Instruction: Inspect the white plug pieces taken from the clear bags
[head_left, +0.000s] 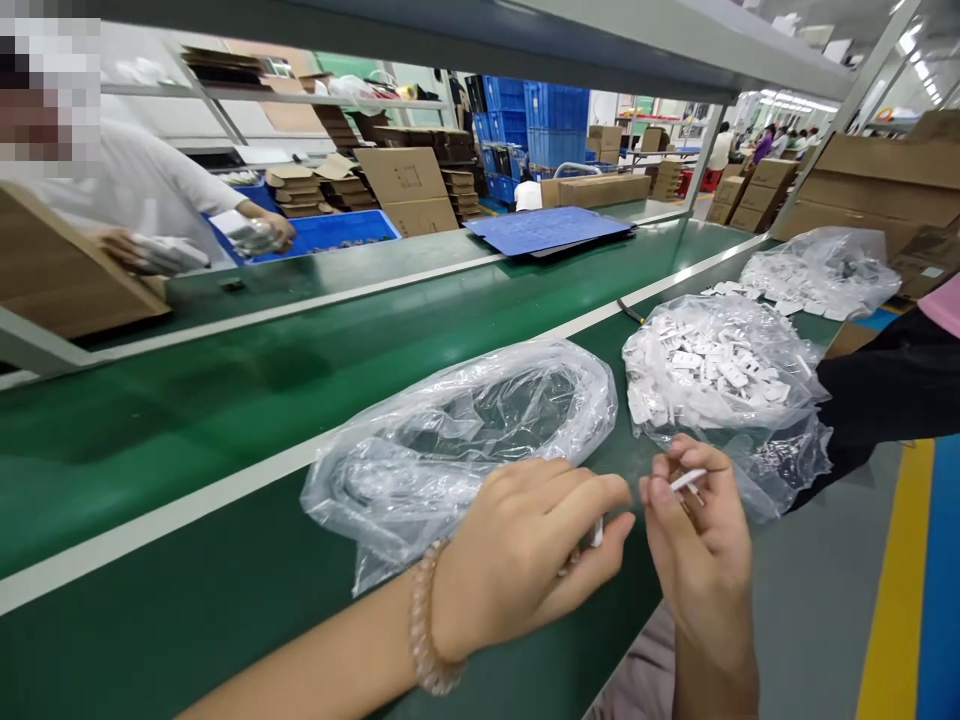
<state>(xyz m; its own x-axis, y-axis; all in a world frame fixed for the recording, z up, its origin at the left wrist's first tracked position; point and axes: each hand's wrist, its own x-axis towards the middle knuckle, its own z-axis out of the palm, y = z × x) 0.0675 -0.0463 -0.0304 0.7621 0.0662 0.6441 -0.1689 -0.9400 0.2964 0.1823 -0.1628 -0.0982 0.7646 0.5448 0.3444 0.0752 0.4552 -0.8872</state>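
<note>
My left hand (536,545), with a beaded bracelet (429,620) at its wrist, is closed around a small white piece (597,532); most of that piece is hidden by the fingers. Close by on the right, my right hand (701,540) pinches a small flat white plastic part (686,480) between thumb and fingers. A crumpled clear plastic bag (457,440) lies open just beyond my left hand. Past my right hand rests a clear bag full of small white plastic parts (720,365).
Another bag of white parts (817,270) lies farther back. Blue sheets (551,230) rest across the green bench (247,345). Opposite, a person in white (150,170) handles wrapped items beside a blue bin (337,230). Cardboard boxes (885,190) stand at right, near a dark-sleeved arm (877,395).
</note>
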